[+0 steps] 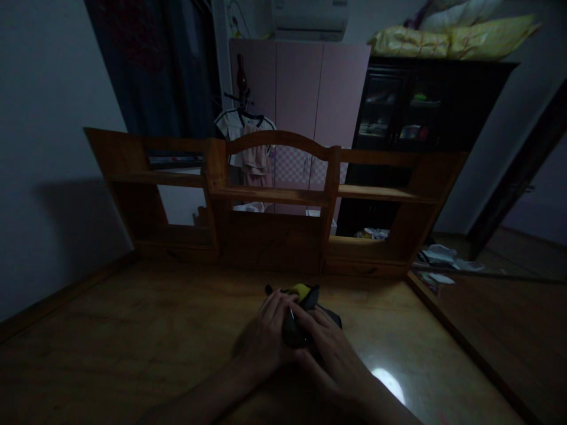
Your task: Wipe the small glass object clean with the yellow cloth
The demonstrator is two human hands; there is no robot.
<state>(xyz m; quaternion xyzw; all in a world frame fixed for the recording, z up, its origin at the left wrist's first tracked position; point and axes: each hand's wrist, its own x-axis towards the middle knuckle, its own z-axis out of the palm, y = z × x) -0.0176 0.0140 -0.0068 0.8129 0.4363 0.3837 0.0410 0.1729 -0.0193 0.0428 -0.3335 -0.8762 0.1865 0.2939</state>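
Note:
Just above the wooden desktop [177, 330], both my hands are around a dark, partly glossy object [296, 332] whose kind I cannot make out in the dim light. A yellow-green part [299, 290] shows at its far side, with a black flap-like piece beside it. My left hand [267, 330] grips the left side, fingers bent over the top. From the right, my right hand [328, 345] closes on it with fingers across the upper side. More dark material sticks out past the right fingers, and a small black end pokes out beyond the left ones. My hands hide much of it.
A wooden shelf unit [270, 193] with cubbies and drawers stands along the desk's back edge. A wall [48, 206] borders the left. Behind are a pink wardrobe [296, 88], hanging clothes [254, 150] and a dark cabinet [425, 106]. Light reflects off the desk at the right.

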